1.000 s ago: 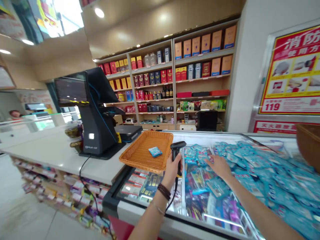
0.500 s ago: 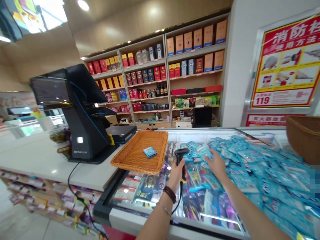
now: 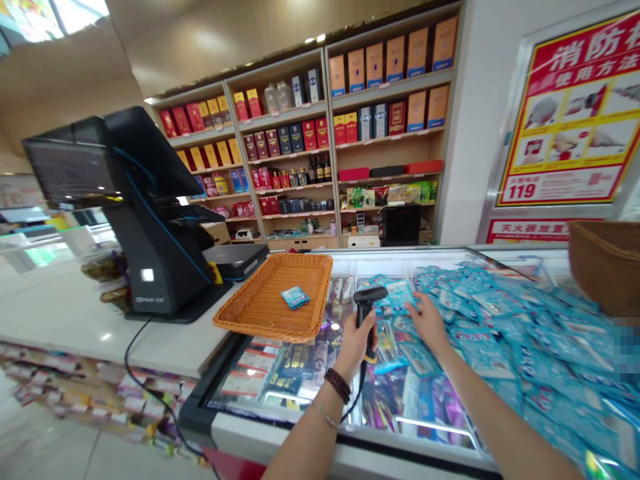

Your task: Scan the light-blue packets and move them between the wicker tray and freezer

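Observation:
My left hand (image 3: pixel 356 343) is wrapped round the handle of a black barcode scanner (image 3: pixel 369 303), whose head points right. To its right, my right hand (image 3: pixel 429 323) pinches the edge of a light-blue packet (image 3: pixel 399 293) that faces the scanner head. A pile of similar blue packets (image 3: pixel 480 300) spreads over the glass-topped freezer (image 3: pixel 280 423) around and beyond my right hand. Left of the scanner, an orange wicker basket (image 3: pixel 250 310) holds a small blue packet (image 3: pixel 295 297). A cable trails down from the scanner past my left wrist.
A black point-of-sale terminal (image 3: pixel 160 247) stands on the white counter (image 3: pixel 65 313) at left, with a flat grey scale (image 3: pixel 237 259) beside it. Farther right, a brown basket (image 3: pixel 605 267) is at the freezer's edge. Shelves of boxed goods (image 3: pixel 285 140) line the back wall.
The scanner head has swung a little up and right toward the packet. My right hand has turned that packet so it stands more face-on. The view has shifted slightly.

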`<state>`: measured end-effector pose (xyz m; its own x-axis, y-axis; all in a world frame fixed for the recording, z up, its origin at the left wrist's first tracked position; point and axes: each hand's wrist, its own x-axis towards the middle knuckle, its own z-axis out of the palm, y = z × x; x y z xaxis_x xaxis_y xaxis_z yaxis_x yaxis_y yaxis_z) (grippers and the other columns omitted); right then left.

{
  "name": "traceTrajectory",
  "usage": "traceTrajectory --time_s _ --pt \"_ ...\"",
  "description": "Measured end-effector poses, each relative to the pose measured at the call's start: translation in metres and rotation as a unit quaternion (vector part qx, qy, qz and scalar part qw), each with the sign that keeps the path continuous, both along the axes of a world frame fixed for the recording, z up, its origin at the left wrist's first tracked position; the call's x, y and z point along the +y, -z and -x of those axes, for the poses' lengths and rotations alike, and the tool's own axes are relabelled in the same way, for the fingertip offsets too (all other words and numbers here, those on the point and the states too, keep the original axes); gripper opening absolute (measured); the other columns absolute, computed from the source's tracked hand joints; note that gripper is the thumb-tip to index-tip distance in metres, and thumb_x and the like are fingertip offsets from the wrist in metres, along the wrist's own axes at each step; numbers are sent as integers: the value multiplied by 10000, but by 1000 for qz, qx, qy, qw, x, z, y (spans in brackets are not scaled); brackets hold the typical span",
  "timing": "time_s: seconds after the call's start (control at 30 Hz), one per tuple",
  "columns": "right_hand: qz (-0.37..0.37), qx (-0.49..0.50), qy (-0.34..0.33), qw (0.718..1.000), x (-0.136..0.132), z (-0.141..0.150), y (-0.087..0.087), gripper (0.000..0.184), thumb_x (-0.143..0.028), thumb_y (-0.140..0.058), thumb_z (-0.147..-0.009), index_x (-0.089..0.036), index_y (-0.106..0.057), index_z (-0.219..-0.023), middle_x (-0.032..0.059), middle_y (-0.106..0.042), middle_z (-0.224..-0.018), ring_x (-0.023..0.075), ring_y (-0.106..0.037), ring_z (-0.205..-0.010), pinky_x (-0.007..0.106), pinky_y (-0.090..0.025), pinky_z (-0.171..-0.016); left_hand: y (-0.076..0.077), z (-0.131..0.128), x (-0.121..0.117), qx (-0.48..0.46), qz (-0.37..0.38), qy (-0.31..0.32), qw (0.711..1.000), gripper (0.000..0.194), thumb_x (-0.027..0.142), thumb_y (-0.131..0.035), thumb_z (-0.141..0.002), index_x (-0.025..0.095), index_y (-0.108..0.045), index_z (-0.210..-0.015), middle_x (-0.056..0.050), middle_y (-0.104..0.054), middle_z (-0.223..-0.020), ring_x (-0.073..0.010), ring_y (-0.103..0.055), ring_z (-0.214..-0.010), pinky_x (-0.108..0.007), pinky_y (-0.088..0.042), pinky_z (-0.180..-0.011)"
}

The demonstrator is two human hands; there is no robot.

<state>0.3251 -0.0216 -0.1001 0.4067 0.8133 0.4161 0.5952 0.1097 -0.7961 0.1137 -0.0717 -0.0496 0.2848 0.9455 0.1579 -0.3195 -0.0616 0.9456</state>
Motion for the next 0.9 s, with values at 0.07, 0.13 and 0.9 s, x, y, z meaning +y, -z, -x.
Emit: traceTrajectory --time_s 0.07,0.13,0.9 --pt "1 3 -1 1000 0 -1 0 446 -421 -513 -884 -179 -586 -1251 78 -779 -810 313 -759 -758 411 -559 -725 -2 2 -1 -1 -1 1 1000 567 690 -769 -696 188 -551 -844 66 -497 -604 -58 -430 -411 -216 -310 -415" --pt "1 5 -1 1000 -1 -1 0 456 -417 -515 -884 -171 -585 -1261 83 -780 -812 313 -756 -752 412 -558 -726 -3 3 -2 -1 0 3 1000 562 681 -769 -703 188 -553 -863 63 -502 -617 -60 -434 -416 -218 -310 -418" --pt "-21 -32 14 999 -5 7 -12 472 -464 -513 -836 -171 -635 -1186 130 -792 -898 339 -743 -848 419 -526 -748 -2 3 2 -28 12 1 1000 607 702 -788 -665 189 -532 -863 66 -526 -618 -57 -443 -413 -209 -310 -401"
